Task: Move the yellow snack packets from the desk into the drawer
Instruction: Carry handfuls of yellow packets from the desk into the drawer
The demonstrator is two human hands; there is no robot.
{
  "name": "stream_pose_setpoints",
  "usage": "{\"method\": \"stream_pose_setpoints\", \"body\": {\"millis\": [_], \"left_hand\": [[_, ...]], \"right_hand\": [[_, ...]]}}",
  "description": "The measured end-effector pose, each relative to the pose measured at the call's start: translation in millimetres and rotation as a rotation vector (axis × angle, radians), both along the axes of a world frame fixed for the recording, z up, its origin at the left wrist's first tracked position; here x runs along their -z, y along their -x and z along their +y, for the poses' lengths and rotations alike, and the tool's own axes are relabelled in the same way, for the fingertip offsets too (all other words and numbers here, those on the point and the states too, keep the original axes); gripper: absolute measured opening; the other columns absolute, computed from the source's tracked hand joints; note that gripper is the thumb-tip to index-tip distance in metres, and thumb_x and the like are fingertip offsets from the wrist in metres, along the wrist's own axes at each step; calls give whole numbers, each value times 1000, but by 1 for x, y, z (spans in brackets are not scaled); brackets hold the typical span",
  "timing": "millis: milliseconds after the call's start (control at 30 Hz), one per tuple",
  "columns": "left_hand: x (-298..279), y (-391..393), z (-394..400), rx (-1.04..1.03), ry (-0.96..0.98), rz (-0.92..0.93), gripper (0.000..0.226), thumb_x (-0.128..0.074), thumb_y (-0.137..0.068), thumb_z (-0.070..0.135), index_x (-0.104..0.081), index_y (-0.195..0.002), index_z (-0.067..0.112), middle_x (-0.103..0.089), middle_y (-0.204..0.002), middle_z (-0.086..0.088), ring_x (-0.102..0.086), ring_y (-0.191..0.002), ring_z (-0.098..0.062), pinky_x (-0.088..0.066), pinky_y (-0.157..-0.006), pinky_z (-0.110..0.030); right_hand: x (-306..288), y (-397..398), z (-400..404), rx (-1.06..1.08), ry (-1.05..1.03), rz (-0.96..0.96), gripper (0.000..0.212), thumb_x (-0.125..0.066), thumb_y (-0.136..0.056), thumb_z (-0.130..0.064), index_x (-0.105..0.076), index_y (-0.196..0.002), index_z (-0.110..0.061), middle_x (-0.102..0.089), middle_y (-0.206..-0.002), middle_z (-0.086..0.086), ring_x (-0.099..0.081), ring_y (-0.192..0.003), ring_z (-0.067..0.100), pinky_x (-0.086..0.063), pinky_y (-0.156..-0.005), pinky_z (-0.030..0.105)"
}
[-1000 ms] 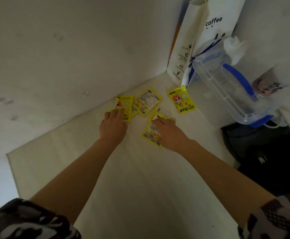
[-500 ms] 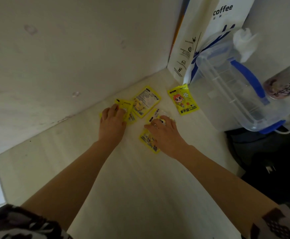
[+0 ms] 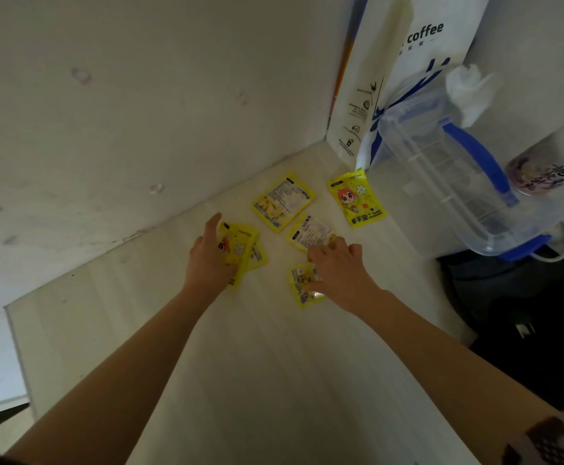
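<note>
Several yellow snack packets lie on the pale desk (image 3: 273,380) near the wall corner. My left hand (image 3: 206,260) grips the left edge of one packet (image 3: 240,250), thumb raised, and this packet overlaps another (image 3: 259,257). My right hand (image 3: 339,273) lies fingers apart over a packet (image 3: 304,287), with its fingertips touching the lower edge of a face-down packet (image 3: 310,231). Two more packets lie free beyond the hands: one face down (image 3: 284,203) and one showing a cartoon figure (image 3: 357,198). No drawer is in view.
A white paper coffee bag (image 3: 404,78) stands in the corner. A clear plastic box with blue handle (image 3: 458,182) and a drink cup (image 3: 538,176) sit to the right, above a dark bag (image 3: 525,313). The wall (image 3: 123,112) borders the desk's far side.
My left hand has turned onto its edge and taken hold of the packet it was pressing. My right hand has stayed over its packet, with its fingers spread a little wider.
</note>
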State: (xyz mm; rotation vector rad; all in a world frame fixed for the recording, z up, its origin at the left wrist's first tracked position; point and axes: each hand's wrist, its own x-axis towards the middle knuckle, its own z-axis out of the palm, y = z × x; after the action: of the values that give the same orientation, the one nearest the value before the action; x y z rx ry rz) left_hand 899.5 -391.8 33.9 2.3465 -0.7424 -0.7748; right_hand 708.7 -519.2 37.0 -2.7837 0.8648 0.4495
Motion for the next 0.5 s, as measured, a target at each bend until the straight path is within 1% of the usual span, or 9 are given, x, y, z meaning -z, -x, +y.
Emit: {"method": "stream_pose_setpoints", "body": {"millis": [67,133,200,233,267,300,367,433,500], "left_hand": [[-5,-2,2,-55,16,57,90,-75,-74,6,-26,-146,30,-59,-101,-9,-51,-88,-23,-42,-65,-24],[-6,-7,3,-96,24,31,80,-76,-72,7,-37,-139,25,-60,-95,-5,-49,-87,-20,-38,-69,-26],[-7,-14,3,-105,4,-22,54,-76,-70,6,-51,-118,14,-59,-89,-3,-51,-85,-23,-36,-67,-27],[-8,-18,3,-97,-15,-40,42,-75,-70,6,-52,-106,10,-57,-85,-3,-52,-83,-25,-35,-63,-28],[-9,-22,1,-77,-36,-49,37,-75,-70,6,-51,-98,9,-55,-83,-4,-52,-81,-26,-35,-60,-29],[-10,-25,0,-37,-60,-47,36,-75,-70,7,-50,-96,8,-55,-84,-6,-51,-80,-27,-35,-59,-30],[-13,-29,-5,106,-128,-34,40,-76,-71,9,-51,-101,6,-55,-91,-10,-52,-83,-29,-37,-61,-31],[-12,-29,-9,305,-244,-43,47,-75,-75,12,-49,-114,7,-55,-103,-11,-54,-94,-31,-39,-69,-30],[-7,-27,-12,438,-325,-65,55,-72,-79,16,-44,-126,9,-56,-118,-15,-54,-106,-32,-42,-78,-33]], "right_hand": [[-4,4,-4,48,-75,-43,50,-55,-86,-55,-46,-119,-19,-58,-100,-1,-51,-106,24,-24,-84,38],[-8,8,-12,171,-204,-142,49,-57,-86,-54,-47,-121,-21,-56,-80,-8,-58,-94,22,-24,-81,35],[-13,11,-23,358,-361,-294,46,-63,-84,-48,-51,-117,-19,-56,-72,-9,-61,-83,21,-39,-78,33],[-15,11,-31,461,-410,-383,42,-66,-84,-45,-53,-111,-17,-60,-75,-4,-62,-80,21,-46,-74,33],[-18,11,-40,551,-428,-461,38,-68,-84,-41,-53,-108,-15,-62,-80,0,-62,-79,21,-47,-69,32],[-20,10,-50,624,-424,-507,35,-67,-86,-38,-54,-106,-13,-61,-84,2,-59,-79,20,-44,-64,29],[-20,9,-72,733,-390,-535,35,-64,-88,-38,-54,-104,-8,-56,-89,3,-54,-83,20,-35,-64,26],[-15,4,-93,836,-390,-562,44,-61,-90,-40,-55,-108,-1,-58,-97,9,-58,-94,26,-39,-73,29],[-8,-1,-108,915,-409,-579,50,-58,-91,-42,-53,-116,1,-60,-112,17,-58,-107,31,-43,-80,33]]}}
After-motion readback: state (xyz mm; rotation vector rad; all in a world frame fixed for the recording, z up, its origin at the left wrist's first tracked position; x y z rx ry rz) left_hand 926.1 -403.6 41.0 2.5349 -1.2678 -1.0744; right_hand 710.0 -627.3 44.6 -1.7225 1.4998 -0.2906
